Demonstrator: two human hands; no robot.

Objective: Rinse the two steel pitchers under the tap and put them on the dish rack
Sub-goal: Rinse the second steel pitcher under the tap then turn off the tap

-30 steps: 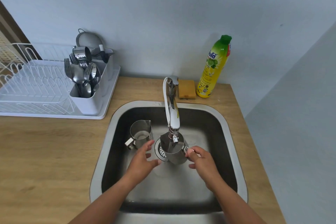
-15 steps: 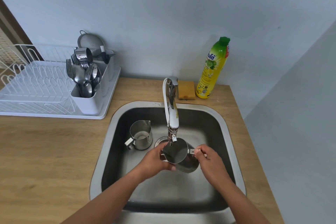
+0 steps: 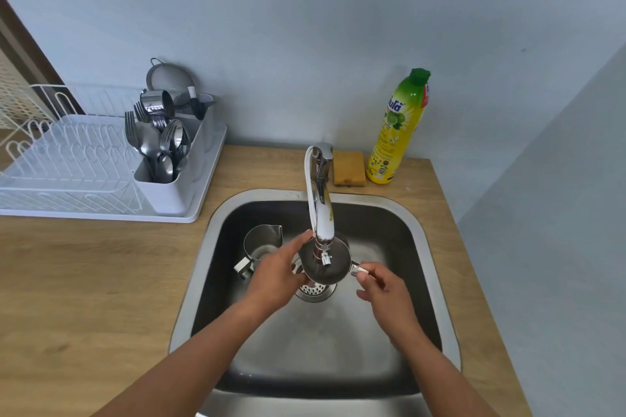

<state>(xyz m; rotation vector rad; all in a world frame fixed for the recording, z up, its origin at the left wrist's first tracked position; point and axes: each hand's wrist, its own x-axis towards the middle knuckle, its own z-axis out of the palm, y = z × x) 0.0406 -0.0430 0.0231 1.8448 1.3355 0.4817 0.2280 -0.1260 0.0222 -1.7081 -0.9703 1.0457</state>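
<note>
head view, kitchen sink [image 3: 437, 267] set in a wooden counter [image 3: 84, 281]. the held pitcher [image 3: 333, 272] sits directly under the tap [image 3: 320, 210] spout, above the drain [image 3: 315, 289], its mouth turned up toward the camera. the right hand [image 3: 382, 291] pinches the handle at the pitcher's right side, fingers closed on it; the left hand [image 3: 277, 271] cups the left wall, fingers wrapped against the steel. no stream of water can be made out, so whether the tap runs cannot be told. the second pitcher [image 3: 262, 242] stands upright on the sink floor to the left, just beyond the left hand, untouched. the dish rack [image 3: 67, 173] lies far left on the counter, with a cutlery holder [image 3: 169, 189] at its right end; its wire slots are free. a sponge [image 3: 349, 168] and a soap bottle [image 3: 401, 129] stand behind the sink, right of the tap. step in hand, by judgement: rinsing the first pitcher. the next move calls for tipping out any water, then carrying the pitcher left over the sink rim to the rack, while keeping a firm hold on wet steel.
</note>
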